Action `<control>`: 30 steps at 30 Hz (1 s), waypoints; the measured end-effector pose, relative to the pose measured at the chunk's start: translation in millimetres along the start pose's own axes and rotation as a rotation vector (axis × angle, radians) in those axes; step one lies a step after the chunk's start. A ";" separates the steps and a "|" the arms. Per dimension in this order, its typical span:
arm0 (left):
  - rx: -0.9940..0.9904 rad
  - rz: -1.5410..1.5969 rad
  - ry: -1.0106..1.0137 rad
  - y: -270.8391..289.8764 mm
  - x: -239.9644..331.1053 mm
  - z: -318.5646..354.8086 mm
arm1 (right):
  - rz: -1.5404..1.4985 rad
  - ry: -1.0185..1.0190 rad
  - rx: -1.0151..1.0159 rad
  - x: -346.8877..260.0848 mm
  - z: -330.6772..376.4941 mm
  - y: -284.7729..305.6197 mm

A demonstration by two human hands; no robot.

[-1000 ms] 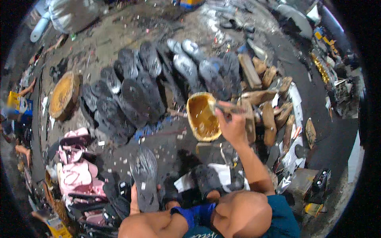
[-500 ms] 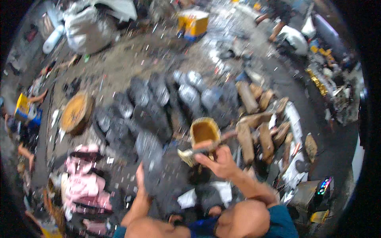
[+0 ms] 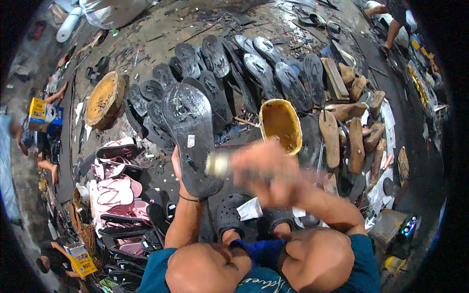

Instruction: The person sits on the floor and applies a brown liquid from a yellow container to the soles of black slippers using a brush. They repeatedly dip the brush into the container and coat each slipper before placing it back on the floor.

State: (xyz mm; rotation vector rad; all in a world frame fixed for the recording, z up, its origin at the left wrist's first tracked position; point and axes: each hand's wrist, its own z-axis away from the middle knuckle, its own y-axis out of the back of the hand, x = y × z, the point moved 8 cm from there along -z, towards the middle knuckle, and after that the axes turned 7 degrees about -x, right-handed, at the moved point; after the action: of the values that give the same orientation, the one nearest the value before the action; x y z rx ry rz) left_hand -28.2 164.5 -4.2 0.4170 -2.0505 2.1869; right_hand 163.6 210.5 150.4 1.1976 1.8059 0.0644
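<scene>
My left hand [image 3: 178, 168] grips a black shoe sole [image 3: 191, 141] from its left edge and holds it up, its underside fingers hidden. The sole has a shiny wet-looking patch and a small white sticker. At its lower right edge are the pale bristles of a brush [image 3: 218, 164]. My right hand [image 3: 266, 171], smeared by motion, is closed around the brush handle. Just beyond that hand stands a tub [image 3: 281, 124] of brownish-yellow glue-like liquid. Several black soles [image 3: 215, 97] lie in rows on the floor ahead, some glossy on top.
Wooden shoe lasts [image 3: 330, 139] lie to the right. Pink-and-white sandals [image 3: 117, 191] are piled at the left, near a round wooden block [image 3: 104, 100]. A metal box [image 3: 388, 228] with a lit device stands at lower right. Other people's legs [image 3: 394, 31] show at the edges.
The brush has moved from beside the tub to the sole's lower right edge. The sole now shows its broad face, more upright and nearer. My head view has shifted and sharpened.
</scene>
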 end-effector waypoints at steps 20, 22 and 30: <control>0.503 -0.431 0.045 -21.0 -34.5 -7.5 | 0.035 0.059 -0.065 7.0 -44.4 -1.2; 0.390 -0.409 0.037 -28.7 -38.2 -10.0 | 0.078 0.082 -0.071 14.2 -45.8 1.3; 0.186 -0.068 -0.070 -2.4 -15.9 10.6 | -0.007 0.014 -0.008 26.5 20.0 -29.6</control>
State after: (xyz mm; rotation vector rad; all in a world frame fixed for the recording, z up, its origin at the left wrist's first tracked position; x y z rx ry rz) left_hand -11.1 155.8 -5.8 0.5810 -1.8411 2.3624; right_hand 155.1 206.4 106.9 1.1877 1.8207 0.0759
